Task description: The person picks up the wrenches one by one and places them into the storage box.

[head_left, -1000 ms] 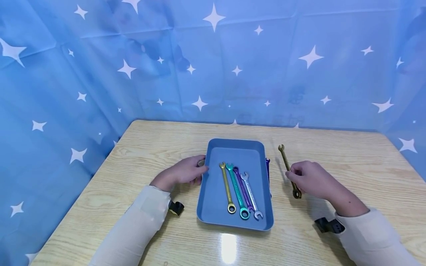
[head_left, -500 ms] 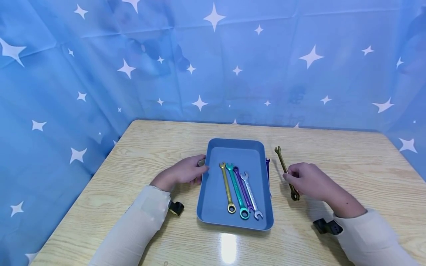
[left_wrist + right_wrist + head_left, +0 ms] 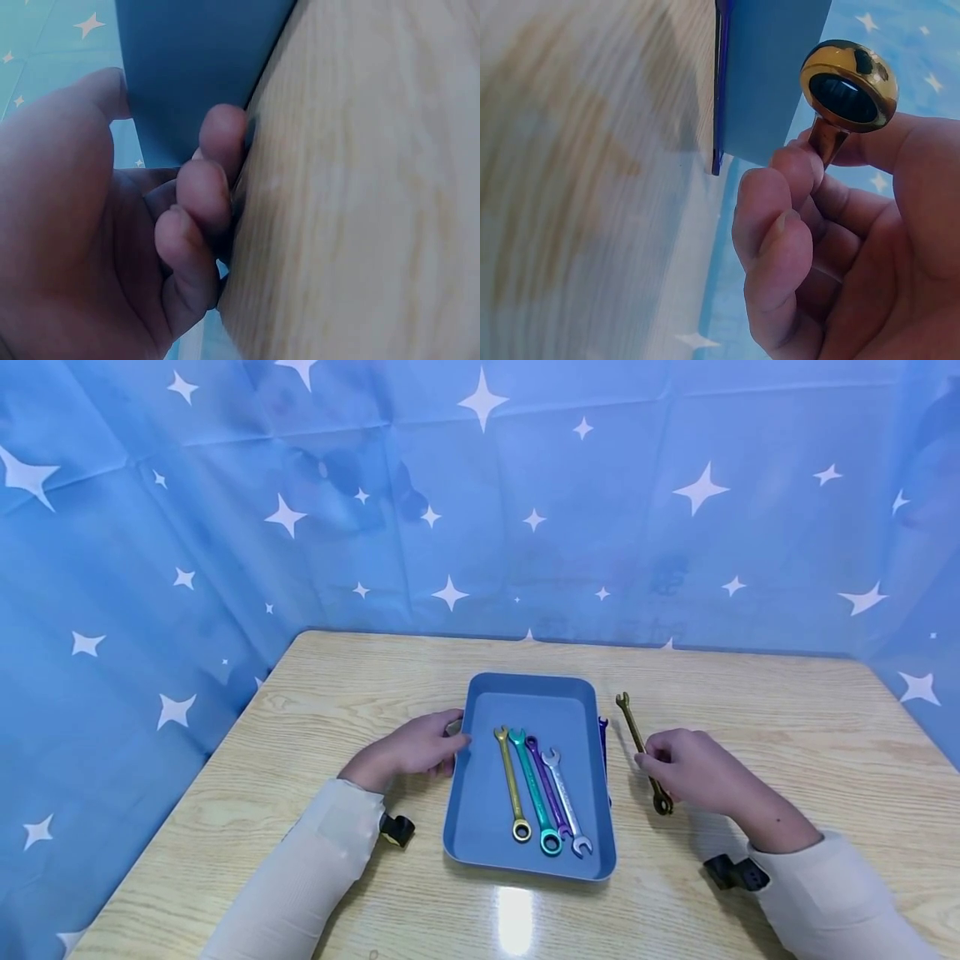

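A blue tray (image 3: 487, 852) lies on the table with a gold wrench (image 3: 512, 785), a green wrench (image 3: 535, 789), a purple wrench (image 3: 547, 785) and a silver wrench (image 3: 567, 802) in it. My left hand (image 3: 416, 745) grips the tray's left side, thumb at the rim and curled fingers against the outer wall. To the right of the tray, my right hand (image 3: 693, 768) pinches a bronze-gold wrench (image 3: 633, 727) mid-shaft, above the table. Its ring end (image 3: 849, 86) points toward the right wrist camera. Another purple wrench (image 3: 603, 739) lies along the tray's right outer wall, partly hidden by it.
The wood-grain table (image 3: 360, 677) ends at a blue curtain (image 3: 525, 552) with white stars behind and on the left. Black wrist cameras are strapped at both sleeves; the right one (image 3: 735, 872) sits just above the table.
My right hand has moved slightly left and toward me with the bronze-gold wrench, nearer to the tray. The left hand and tray have stayed still.
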Motion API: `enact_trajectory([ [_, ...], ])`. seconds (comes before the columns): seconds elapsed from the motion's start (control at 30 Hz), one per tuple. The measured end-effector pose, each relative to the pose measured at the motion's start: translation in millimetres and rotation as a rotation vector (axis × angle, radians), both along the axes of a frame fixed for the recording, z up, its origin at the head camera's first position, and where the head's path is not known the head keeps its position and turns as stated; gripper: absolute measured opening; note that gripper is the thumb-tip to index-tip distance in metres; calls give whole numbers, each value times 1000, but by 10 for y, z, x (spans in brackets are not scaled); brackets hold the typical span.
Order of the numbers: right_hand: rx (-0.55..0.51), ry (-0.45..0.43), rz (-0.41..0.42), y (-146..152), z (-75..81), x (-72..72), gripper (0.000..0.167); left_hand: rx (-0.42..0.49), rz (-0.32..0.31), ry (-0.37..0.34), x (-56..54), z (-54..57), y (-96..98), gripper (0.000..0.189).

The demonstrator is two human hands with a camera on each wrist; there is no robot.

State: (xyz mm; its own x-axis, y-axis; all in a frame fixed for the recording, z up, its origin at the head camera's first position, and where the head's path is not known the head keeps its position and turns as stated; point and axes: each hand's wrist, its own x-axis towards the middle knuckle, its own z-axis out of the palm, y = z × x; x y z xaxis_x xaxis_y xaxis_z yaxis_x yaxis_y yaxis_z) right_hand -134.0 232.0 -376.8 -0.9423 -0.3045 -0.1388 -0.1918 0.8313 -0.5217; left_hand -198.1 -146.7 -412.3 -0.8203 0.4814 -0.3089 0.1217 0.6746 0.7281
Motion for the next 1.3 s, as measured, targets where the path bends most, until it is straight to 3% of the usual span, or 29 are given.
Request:
enact_trajectory([
  [1.3,-2,-4,18,-80,1,27,37,-3,12,13,9,-9,4,62],
])
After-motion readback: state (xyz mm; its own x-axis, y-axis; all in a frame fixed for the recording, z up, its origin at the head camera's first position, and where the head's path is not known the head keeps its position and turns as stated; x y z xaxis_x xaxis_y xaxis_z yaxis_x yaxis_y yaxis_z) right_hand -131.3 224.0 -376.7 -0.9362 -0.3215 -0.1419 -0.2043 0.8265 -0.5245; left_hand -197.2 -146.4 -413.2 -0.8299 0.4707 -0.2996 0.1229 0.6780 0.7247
